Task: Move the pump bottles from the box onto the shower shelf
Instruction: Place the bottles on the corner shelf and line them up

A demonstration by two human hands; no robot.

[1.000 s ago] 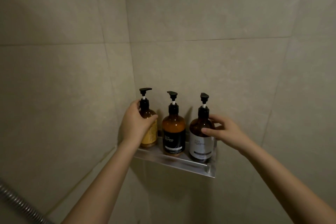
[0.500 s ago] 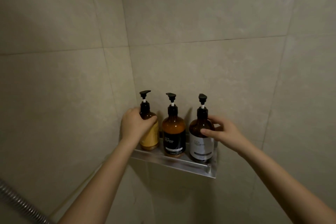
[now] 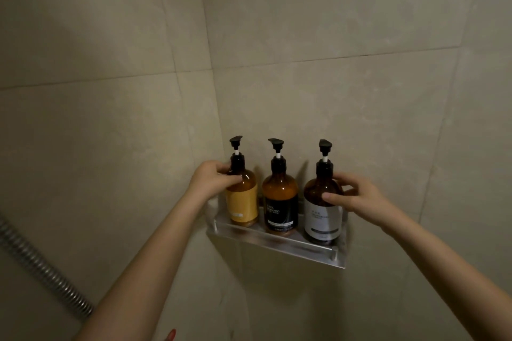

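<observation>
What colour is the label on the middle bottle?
Black with pale lettering, on the middle bottle; the head view shows it.

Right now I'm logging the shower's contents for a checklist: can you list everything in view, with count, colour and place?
Amber pump bottle with yellow label: one, amber with black pump, left end of shelf.
Amber pump bottle with black label: one, amber with black pump, middle of shelf.
Dark pump bottle with white label: one, dark brown with black pump, right end of shelf.
Clear wall shelf: one, transparent, on the tiled wall by the corner.
Metal shower hose: one, silver, lower left.
Beige wall tiles: several, beige, all around.
Left hand: fingers on the yellow-label bottle.
Right hand: fingers on the white-label bottle.
</observation>
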